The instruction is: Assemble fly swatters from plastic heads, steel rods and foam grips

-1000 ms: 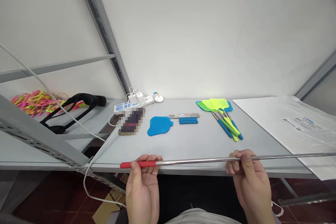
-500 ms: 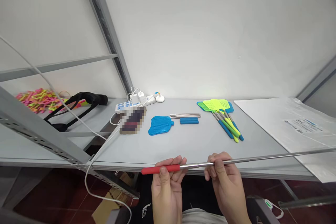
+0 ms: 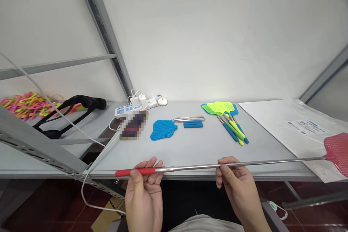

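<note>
I hold a long telescopic fly swatter (image 3: pixel 190 168) level in front of the table's near edge. My left hand (image 3: pixel 143 192) is closed on its red grip. My right hand (image 3: pixel 235 183) pinches the metal rod further along. The red mesh head (image 3: pixel 338 152) shows at the far right, over the plastic sheet. On the table lie a loose blue swatter head (image 3: pixel 161 130), a few metal rods (image 3: pixel 189 119) and blue grips (image 3: pixel 193 124).
A bunch of green and blue swatters (image 3: pixel 227 116) lies on the grey table (image 3: pixel 190 148). A power strip with chargers (image 3: pixel 133 108) and a blurred box (image 3: pixel 132 126) sit at the left. White plastic sheets (image 3: pixel 293 130) cover the right. A black handle (image 3: pixel 67 110) and pink-yellow parts (image 3: pixel 24 103) lie far left.
The swatter was first pushed shorter with my hands close together, then slid left and drawn out again. Its red head has come into view at the right.
</note>
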### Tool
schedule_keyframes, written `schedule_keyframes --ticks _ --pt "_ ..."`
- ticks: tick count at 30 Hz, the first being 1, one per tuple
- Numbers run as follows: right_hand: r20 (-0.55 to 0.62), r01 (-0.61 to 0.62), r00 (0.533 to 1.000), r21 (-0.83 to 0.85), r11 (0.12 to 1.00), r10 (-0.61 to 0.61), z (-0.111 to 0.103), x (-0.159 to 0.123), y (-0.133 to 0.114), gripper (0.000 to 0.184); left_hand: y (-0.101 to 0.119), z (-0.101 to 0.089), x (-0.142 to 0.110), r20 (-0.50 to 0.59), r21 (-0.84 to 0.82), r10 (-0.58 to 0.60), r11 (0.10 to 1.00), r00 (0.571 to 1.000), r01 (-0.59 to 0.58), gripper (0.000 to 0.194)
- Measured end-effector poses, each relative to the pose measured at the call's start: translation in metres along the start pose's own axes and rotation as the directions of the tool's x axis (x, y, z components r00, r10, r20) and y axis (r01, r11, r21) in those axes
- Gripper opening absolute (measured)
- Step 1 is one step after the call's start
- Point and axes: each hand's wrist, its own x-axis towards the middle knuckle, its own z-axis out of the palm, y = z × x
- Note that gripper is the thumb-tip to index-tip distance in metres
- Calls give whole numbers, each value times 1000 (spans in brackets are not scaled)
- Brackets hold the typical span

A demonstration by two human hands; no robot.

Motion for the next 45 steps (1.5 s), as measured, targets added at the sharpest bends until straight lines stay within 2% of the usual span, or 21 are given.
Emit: schedule_keyframes --ticks 4,7,12,14,18,22,26,29,31,36,41,45 --pt "18 60 998 -29 998 -60 -5 5 0 14 -4 3 -5 -6 -33 -22 999 1000 22 27" --pt "29 85 996 -51 995 -83 -3 5 1 11 -14 5 -18 23 -59 -13 998 1000 14 36" --pt "145 90 986 -55 994 -82 20 -4 6 8 -36 9 -43 154 -58 -169 982 974 180 43" --pt "150 98 985 -46 994 -90 27 -7 8 8 -40 10 -47 188 -57 -199 975 962 213 42" --pt "133 49 990 -55 997 -41 31 -10 10 9 -38 10 -44 180 -58 -183 979 966 196 40" --pt "156 60 986 -58 996 -51 21 -10 7 15 -29 6 -33 118 -36 -149 987 982 154 38" --pt "18 172 984 99 980 -175 0 -3 -7 18 -19 2 -20 60 -53 -114 992 992 117 28" --pt "-157 198 973 171 965 -172 -14 5 -22 19 -13 2 -12 19 -46 -112 993 994 113 23" --pt "-227 193 962 176 965 -151 -19 8 -28 15 -10 2 -8 5 -34 -108 994 994 108 23" --pt "-253 177 960 223 959 -118 -21 12 -38 23 -4 0 1 19 -26 -93 995 996 93 24" --pt "-392 263 914 386 884 -101 -34 22 -58 33 11 -3 16 -48 -37 -14 999 999 12 24" --pt "-452 294 885 354 888 -113 -44 29 -64 33 17 -5 26 -86 -23 18 1000 996 -20 23"
